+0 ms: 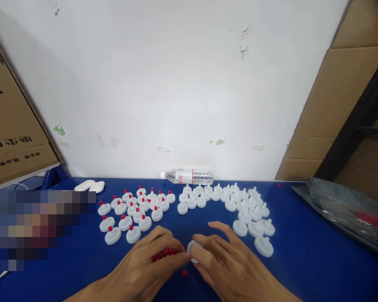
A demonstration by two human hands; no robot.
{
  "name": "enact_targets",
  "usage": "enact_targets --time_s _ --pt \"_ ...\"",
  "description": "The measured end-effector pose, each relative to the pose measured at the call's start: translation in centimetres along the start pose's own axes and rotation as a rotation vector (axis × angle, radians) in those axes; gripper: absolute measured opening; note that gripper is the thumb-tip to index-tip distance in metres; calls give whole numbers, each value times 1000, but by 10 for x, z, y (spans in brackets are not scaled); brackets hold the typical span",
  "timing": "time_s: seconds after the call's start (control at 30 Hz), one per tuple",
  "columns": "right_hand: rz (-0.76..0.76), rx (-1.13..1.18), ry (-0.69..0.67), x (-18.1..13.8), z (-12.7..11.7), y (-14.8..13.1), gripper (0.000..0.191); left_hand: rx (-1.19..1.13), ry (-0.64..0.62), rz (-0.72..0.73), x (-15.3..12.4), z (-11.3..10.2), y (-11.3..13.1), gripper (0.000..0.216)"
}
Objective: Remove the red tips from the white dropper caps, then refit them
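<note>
My right hand [222, 260] is closed around a white plastic nozzle cap [193, 249], whose round base shows between the fingers. The fingertips of my left hand [156, 260] are pinched together right at that cap; whatever they grip is too small or hidden to make out. Small red tip caps [166, 253] show in a heap through the gap between my left thumb and forefinger. One loose red tip cap [185, 274] lies on the blue table between my wrists.
Several white nozzle caps with red tips [138, 214] stand at left; several without red tips [244, 216] stand at right. A clear plastic bottle [189, 176] lies by the wall. A grey plastic bag [343, 214] is at right, cardboard boxes [15, 121] at left.
</note>
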State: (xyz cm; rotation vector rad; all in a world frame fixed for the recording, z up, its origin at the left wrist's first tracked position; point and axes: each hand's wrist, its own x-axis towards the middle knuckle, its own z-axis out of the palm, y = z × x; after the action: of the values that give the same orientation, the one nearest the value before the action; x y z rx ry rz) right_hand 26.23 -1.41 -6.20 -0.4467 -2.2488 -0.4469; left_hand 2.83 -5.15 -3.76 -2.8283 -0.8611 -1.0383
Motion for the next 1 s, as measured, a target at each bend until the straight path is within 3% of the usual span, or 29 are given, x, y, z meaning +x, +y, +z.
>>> enact_targets --time_s 0.43,0.57,0.8,1.0 --pt "-44 -65 -4 1 1 -7 32 117 16 8 -3 2 5 21" --pt "-9 -2 44 2 -1 -6 34 43 11 -39 -3 1 -1 22" --pt "56 142 141 3 -5 -7 21 43 66 -73 -3 4 -6 24" --pt "58 203 151 3 -7 -8 17 -47 8 -57 -4 5 -4 20"
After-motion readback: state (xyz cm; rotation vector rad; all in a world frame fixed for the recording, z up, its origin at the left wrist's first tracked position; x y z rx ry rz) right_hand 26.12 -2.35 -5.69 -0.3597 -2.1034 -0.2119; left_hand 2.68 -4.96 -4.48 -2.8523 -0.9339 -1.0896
